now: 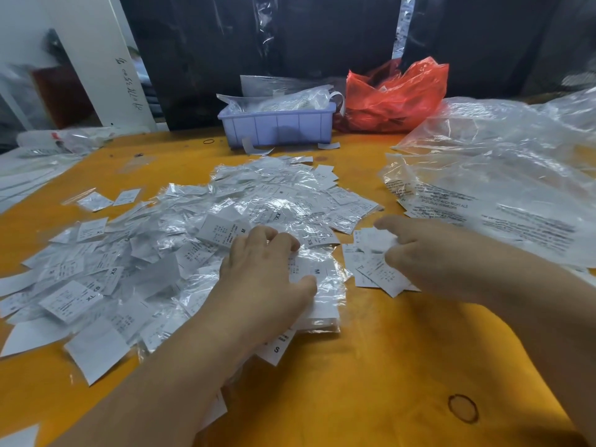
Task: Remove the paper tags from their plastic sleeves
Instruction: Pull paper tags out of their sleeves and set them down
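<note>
A: Tags first. Where are they sitting?

B: White paper size tags in clear crinkly plastic sleeves (193, 246) are lying in a big loose heap across the left and middle of the orange tabletop (371, 366). Letters like M, XS, XL, S are showing on some. A smaller pile of bare white paper tags (377, 269) is lying just right of the heap, w/o plastic as far as I can tell.

A: Left hand?

B: Left hand (264, 272) is resting on the near-right edge of the heap, fingers curled, thumb and fingertips pinching a sleeved tag marked M (314, 272).

A: Right?

B: Right hand (432, 253) is hovering over the bare pile, fingers curled round a white paper tag (377, 241) at its fingertips. It's a bit blurred, so can't say more about the grip.

A: What's sitting round that?

B: Large clear plastic bag with black printed text (500, 195) is lying crumpled to the right, near the right forearm. Lilac plastic bin (277, 127) is standing at the far edge, stuffed w/ clear plastic and white strips. Red plastic bag (396, 98) is slumping just right of the bin. More clear plastic (61, 140) is lying at far left. A dark ring mark (462, 408) is showing on the near-right tabletop.
</note>
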